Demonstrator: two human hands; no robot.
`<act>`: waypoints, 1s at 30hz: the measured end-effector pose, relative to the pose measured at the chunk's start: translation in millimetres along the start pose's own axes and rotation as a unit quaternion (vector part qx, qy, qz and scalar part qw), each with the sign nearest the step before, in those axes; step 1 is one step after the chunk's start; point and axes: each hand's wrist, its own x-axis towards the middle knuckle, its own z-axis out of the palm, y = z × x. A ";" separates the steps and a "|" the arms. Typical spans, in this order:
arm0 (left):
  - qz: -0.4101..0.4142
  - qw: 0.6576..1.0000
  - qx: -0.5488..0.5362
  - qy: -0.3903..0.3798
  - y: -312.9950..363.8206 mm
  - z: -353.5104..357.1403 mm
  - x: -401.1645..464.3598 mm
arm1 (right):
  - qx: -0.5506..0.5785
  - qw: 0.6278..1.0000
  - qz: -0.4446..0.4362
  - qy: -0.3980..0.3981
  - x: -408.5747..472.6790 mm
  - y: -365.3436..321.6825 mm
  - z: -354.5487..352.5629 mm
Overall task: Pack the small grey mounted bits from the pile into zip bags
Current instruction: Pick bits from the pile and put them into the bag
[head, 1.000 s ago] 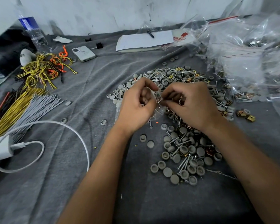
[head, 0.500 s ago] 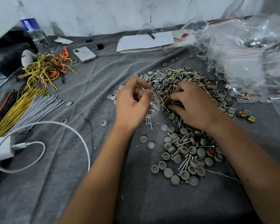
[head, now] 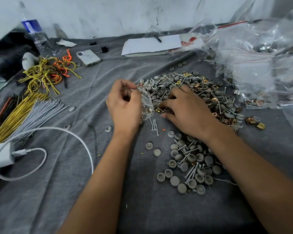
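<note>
Left hand (head: 123, 105) pinches the zip bag (head: 146, 105) mouth; right hand (head: 187, 108) rests fingers-down in the pile (head: 193, 92), grip unclear. Bits look light, hard, rolly; I'd pinch the caps. Bag limp, slippery.

Matt grey wrinkled cloth (head: 74, 191) covers the desk; dull grey rubbery round caps (head: 191, 169) mix with shiny metal screws; glossy clear plastic bags (head: 254, 65) crinkle at two o'clock.

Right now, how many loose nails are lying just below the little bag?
3 nails show, side by side on the grey cloth below the zip bag the left hand holds. More may be hidden.
</note>
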 end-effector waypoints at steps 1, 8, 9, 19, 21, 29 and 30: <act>0.000 1.000 0.001 0.001 0.4 -0.4 -0.1 | -0.006 1.000 0.005 -0.001 1.7 -1.7 -0.3; 0.002 1.000 -0.005 0.004 1.2 -2.0 -0.8 | -0.017 0.998 0.035 -0.047 28.3 -19.0 -5.6; 0.003 1.000 -0.005 0.003 1.0 -2.7 -0.7 | -0.022 0.997 0.032 -0.061 31.8 -21.6 -7.7; -0.015 0.999 -0.011 -0.044 -2.4 -0.1 -0.6 | 0.033 0.999 0.019 -0.025 17.9 -4.2 -16.5; -0.029 0.995 -0.013 -0.095 -2.8 2.4 -4.1 | 0.148 0.986 0.065 0.044 7.5 3.9 -19.7; 0.006 0.964 0.041 -0.264 -3.8 7.6 -9.5 | 0.315 0.933 -0.042 0.170 -12.5 -0.3 -23.5; 0.003 0.964 0.041 -0.263 -4.5 7.2 -8.6 | 0.337 0.929 -0.051 0.147 -12.7 -2.3 -22.0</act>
